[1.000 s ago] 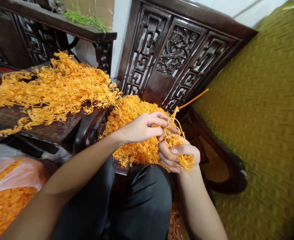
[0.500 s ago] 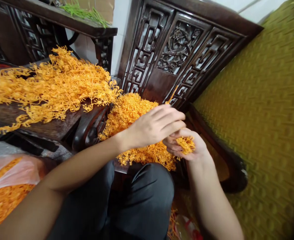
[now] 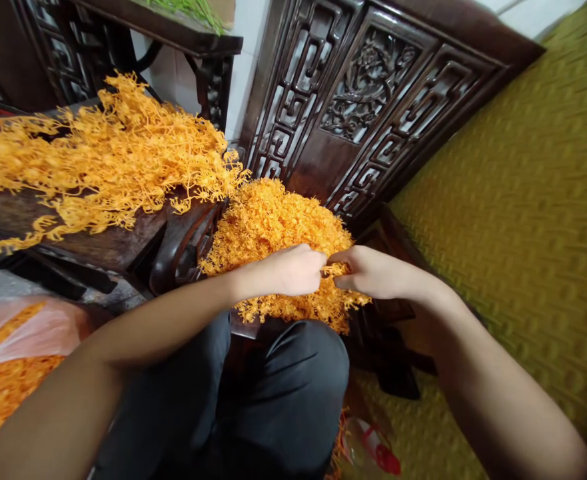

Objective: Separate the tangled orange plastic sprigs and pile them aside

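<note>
My left hand [image 3: 300, 270] is closed, its fist against one end of a small orange plastic piece [image 3: 337, 269] with curly, branching strands. Facing it, my right hand [image 3: 370, 272] is closed around the other side of that piece, thumb and fingers near the left knuckles. The fingertips of the left hand are hidden from me. Right behind and below both hands lies a large heap of the same orange pieces [image 3: 278, 223], on the seat of a dark wooden chair in front of my knees.
A looser orange heap [image 3: 123, 160] covers a wooden surface on the left. Lower left is a translucent bag [image 3: 33, 330] with more orange pieces. A carved wooden chair back [image 3: 323, 150] stands behind, a yellow-green textured surface [image 3: 523, 180] on the right. Green strands [image 3: 193, 10] lie on the upper ledge.
My right hand has turned over from palm up to back up, and the orange bunch in its palm no longer shows. My left hand has lowered and closed, meeting the right over the heap.
</note>
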Demonstrator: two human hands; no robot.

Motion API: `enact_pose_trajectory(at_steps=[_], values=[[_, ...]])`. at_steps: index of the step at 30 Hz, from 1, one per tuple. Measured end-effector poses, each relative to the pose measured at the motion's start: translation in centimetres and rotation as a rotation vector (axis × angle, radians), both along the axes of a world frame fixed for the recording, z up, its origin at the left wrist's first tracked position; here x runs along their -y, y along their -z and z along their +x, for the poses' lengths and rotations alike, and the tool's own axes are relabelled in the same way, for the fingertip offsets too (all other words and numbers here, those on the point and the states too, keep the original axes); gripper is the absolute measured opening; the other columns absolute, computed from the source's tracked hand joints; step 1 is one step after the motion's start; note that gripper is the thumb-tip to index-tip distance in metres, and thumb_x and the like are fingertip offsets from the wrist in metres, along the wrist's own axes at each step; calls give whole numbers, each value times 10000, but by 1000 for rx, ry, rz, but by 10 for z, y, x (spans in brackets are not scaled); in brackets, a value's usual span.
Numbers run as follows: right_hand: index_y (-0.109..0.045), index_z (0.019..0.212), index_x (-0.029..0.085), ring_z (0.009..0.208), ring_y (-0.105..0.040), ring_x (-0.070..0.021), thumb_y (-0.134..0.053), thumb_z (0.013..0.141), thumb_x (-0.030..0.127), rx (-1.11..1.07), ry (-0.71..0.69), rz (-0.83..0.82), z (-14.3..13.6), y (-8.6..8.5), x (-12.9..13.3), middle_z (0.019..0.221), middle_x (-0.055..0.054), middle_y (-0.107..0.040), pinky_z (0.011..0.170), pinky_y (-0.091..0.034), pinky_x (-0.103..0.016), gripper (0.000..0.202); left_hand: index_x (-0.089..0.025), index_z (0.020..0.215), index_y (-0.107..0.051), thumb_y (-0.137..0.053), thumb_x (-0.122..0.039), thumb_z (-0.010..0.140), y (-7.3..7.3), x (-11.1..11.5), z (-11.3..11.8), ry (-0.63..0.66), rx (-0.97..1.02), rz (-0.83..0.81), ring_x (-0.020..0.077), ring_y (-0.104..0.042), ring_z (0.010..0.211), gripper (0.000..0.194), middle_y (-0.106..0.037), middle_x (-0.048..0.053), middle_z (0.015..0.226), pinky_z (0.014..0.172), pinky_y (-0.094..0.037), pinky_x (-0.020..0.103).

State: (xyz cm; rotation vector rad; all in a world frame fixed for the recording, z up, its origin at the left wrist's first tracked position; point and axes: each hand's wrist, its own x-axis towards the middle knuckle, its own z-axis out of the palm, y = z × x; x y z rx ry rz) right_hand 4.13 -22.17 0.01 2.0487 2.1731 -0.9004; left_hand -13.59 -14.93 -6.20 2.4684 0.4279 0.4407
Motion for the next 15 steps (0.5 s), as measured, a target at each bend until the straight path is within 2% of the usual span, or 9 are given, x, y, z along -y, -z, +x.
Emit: enact_pose_trajectory(at_steps=[2,3,6,8,11,13,15], values=[[-726,947,152,620,-590,-171,-589,750,193,217,-63,105,-1,-3,-4,751,-41,-714,593,-437,-296,242,-149,710,-615,-528,-149,814,-1,-2,3,11,-2,-230,145,-489,575,136,-561,46,629,561,-355,285],[-731,1012,158,651,-620,-183,-602,768,210,301,-95,166,-1,-3,-5,794,-55,-735,618,-446,-300,281,-163,674,-574,-538,-154,800,-2,-4,4,22,-2,-404,126,-449,536,131,-531,26,597,524,-317,271],[-691,1211,169,766,-683,-221,-618,823,273,486,-187,398,0,1,-5,934,-96,-768,665,-459,-310,408,-191,733,-516,-528,-131,718,-4,-9,2,85,-10,-1040,76,-261,421,63,-415,-38,527,438,-149,239],[-634,1313,140,833,-693,-241,-590,868,300,547,-251,571,5,4,-2,1018,-126,-762,669,-460,-321,475,-194,781,-498,-507,-106,655,-5,-9,-1,172,26,-1358,57,-162,414,153,-351,-64,526,435,-72,225],[-576,1390,126,824,-666,-242,-539,922,308,587,-326,804,15,8,2,965,-130,-744,672,-457,-346,504,-173,784,-510,-492,-110,599,-8,-8,-7,329,87,-1604,49,-131,437,196,-330,-61,555,427,-59,204],[-564,1411,165,787,-634,-239,-513,949,307,588,-327,906,20,9,1,887,-114,-724,690,-457,-371,486,-158,784,-534,-501,-119,588,-13,-7,-12,404,104,-1676,50,-132,450,202,-334,-54,564,423,-72,197],[-569,1406,212,818,-618,-250,-493,967,308,541,-274,977,19,10,-7,900,-114,-710,743,-469,-409,456,-141,801,-571,-535,-153,642,-20,-9,-18,453,109,-1677,53,-136,459,164,-340,-46,565,424,-81,201]])
